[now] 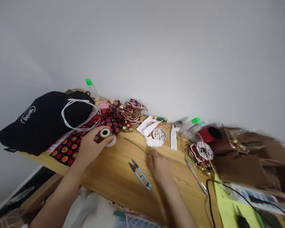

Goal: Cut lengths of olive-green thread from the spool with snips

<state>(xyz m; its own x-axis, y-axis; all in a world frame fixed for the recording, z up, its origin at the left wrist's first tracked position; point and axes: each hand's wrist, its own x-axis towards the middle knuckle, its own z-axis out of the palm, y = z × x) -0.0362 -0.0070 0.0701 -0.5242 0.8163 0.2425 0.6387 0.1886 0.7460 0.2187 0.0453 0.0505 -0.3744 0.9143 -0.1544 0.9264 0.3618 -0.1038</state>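
My left hand (91, 144) is wrapped round a spool (105, 133) with a white core and olive-coloured winding, low over the table's left side. A white ring (112, 141), perhaps the spool's other end, shows beside my fingers. My right hand (160, 164) rests on the wooden table with its fingers closed at one end of a thin green cord (136, 146). That cord lies slantwise between my two hands. Blue thread snips (140, 174) lie just left of my right hand, blades pointing away.
A black bag (47, 117) with a coiled white cable and patterned fabric (68, 148) fill the left. Behind are bell-hung ornaments (133, 110), white paper (147, 126), a round tag (159, 134) and a white tube (173, 139). Tweezers (197, 177), a black cable and cardboard boxes (239, 167) are right.
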